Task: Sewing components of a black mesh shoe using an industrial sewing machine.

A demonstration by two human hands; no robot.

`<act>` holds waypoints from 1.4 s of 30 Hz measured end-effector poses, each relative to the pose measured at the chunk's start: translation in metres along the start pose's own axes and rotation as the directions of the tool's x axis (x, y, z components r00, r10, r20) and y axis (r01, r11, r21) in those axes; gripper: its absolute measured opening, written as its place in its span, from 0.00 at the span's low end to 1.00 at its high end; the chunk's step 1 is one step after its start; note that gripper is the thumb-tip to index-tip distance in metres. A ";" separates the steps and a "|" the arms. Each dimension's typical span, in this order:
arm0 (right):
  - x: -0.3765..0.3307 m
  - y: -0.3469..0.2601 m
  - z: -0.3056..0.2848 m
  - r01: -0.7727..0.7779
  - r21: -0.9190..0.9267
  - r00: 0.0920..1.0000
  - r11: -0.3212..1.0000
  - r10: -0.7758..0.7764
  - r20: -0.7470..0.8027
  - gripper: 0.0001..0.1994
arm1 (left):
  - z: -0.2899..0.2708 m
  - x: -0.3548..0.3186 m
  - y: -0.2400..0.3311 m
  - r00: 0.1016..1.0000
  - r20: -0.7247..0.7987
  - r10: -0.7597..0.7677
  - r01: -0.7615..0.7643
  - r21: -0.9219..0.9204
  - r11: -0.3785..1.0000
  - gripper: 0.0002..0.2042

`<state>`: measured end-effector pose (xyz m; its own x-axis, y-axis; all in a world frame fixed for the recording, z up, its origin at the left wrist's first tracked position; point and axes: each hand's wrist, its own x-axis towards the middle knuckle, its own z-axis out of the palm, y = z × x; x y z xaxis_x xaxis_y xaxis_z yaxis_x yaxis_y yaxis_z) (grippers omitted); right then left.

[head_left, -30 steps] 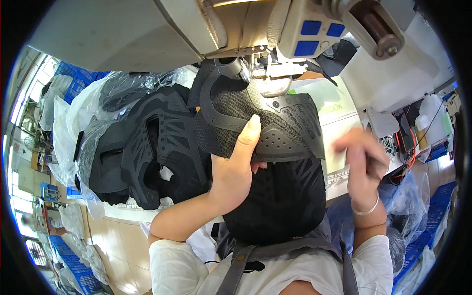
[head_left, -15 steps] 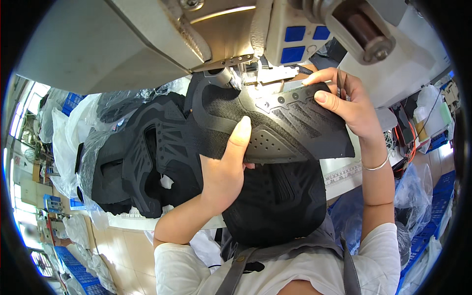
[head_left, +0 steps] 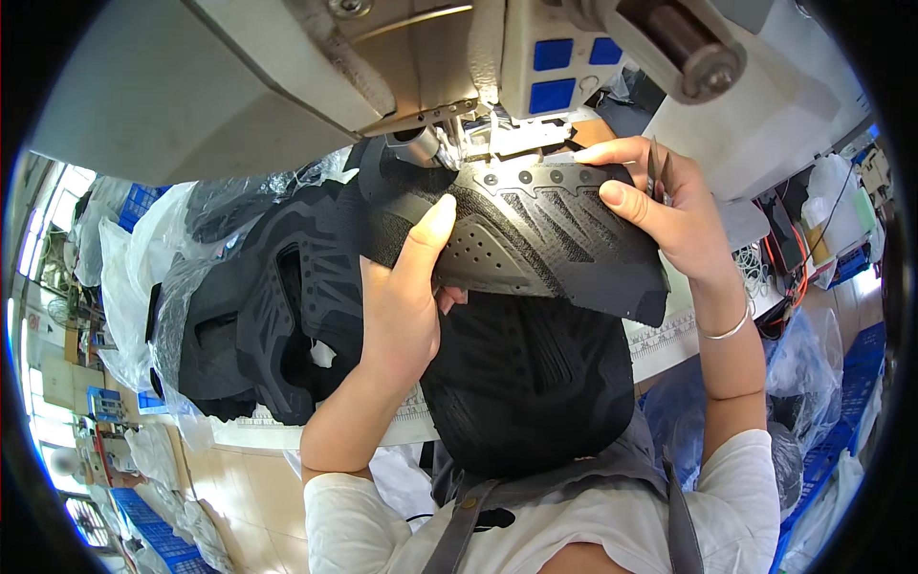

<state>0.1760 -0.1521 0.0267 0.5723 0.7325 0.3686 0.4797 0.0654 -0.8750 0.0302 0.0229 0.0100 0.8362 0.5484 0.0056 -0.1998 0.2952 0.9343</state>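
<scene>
A black shoe upper (head_left: 550, 234), with eyelet holes and a perforated side panel, is held up under the sewing machine's needle area (head_left: 449, 153). My left hand (head_left: 406, 287) grips its left part, thumb on top and fingers underneath. At the far right corner my right hand (head_left: 665, 206) pinches the upper between thumb and forefinger. Thread snips (head_left: 656, 170) are tucked in that same hand, blades pointing up. A lamp lights the upper's eyelet edge brightly. The needle's tip cannot be made out.
Another black upper (head_left: 535, 383) hangs over the table's front edge at my lap. More black uppers (head_left: 277, 306) lie stacked to the left beside clear plastic bags (head_left: 139, 249). The machine head (head_left: 220, 86) hangs low above. Blue crates (head_left: 846, 402) stand at the right.
Both hands have shifted the upper slightly left and turned it clockwise, its right end dropping. My left thumb has moved up and left along it. The machine appears a little further left.
</scene>
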 end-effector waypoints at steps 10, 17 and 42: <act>-0.017 -0.006 0.014 -0.062 0.191 0.998 0.980 0.058 0.025 0.13 | 0.002 -0.006 0.002 0.996 0.083 -0.028 0.037 -0.106 0.994 0.11; -0.026 -0.011 0.018 -0.169 0.231 0.984 0.958 0.152 0.090 0.14 | 0.023 -0.031 -0.005 0.987 0.157 -0.022 0.020 0.016 1.000 0.12; -0.039 0.035 0.012 -0.369 0.233 0.905 0.900 0.405 -0.132 0.13 | -0.010 -0.036 0.005 0.997 -0.056 -0.047 0.047 -0.003 0.999 0.11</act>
<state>0.1622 -0.1699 -0.0219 0.7999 0.5998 0.0205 0.0655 -0.0533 -0.9964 -0.0059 0.0129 0.0111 0.8147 0.5769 -0.0587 -0.1617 0.3233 0.9324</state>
